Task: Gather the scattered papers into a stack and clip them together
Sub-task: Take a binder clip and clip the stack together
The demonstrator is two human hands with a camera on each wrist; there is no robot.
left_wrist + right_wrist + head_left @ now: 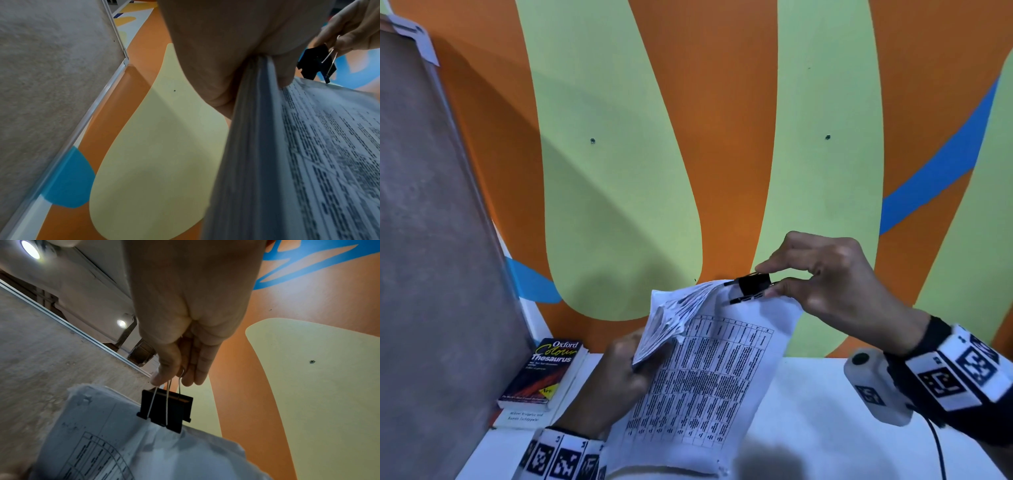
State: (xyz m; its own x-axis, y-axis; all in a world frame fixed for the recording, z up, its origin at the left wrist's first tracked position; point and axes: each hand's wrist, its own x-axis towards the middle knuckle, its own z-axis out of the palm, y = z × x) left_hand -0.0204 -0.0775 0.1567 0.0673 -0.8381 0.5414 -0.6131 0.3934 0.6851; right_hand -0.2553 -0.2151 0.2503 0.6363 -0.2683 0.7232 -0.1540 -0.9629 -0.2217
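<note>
Two hands busy, task approx. near done: left hand [616, 370] grips the gathered stack of white printed table sheets [709, 387] along its left edge, fingers curled round it, stack held up off the white tabletop [825, 428]. Right hand [835, 274] pinches the wire handles of the black metal binder clip [751, 286] btw thumb and fingers, clip mouth at the stack's top edge. Gathering looks done; top-left corner pages splay loose. Left: seat clip fully, release. Oxford thesaurus paperback [544, 373] lies nearby, w/ another book beneath.
</note>
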